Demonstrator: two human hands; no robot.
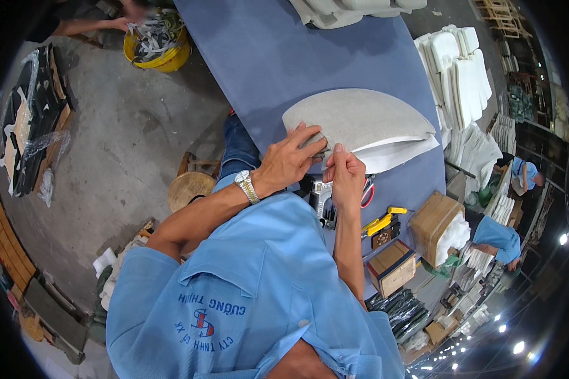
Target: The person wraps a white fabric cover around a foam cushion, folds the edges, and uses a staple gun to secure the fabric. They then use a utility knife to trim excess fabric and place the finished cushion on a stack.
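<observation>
Working the near-left corner of a grey cushion point(354, 117), both bare hands close together. Cushion lies on the blue-grey desk point(259, 47), curved edge to the far side; along its near edge toward the right a white underside point(395, 155) shows below a narrow gap. Left hand point(286, 161), gold-and-silver watch point(247, 187) at the wrist, has fingers bent over the cushion's corner where the cloth is creased; cannot tell whether it grips or only presses. Right hand point(346, 178) held narrow, thumb against fingers, pinching the cushion's near edge just beside the left fingertips. Nearer the body than the cushion: a silver metal tool point(323, 197), partly hidden, then scissors point(368, 192) with red handles and a yellow tool point(378, 225). Right of these and nearer than the cushion, a cardboard box point(428, 220) with white stuffing point(454, 240). Beyond the cushion, more pale cushions point(341, 14). Well left of it, on the floor, a yellow bucket point(172, 61) of scraps; a co-worker's hand point(121, 23) at its rim.
</observation>
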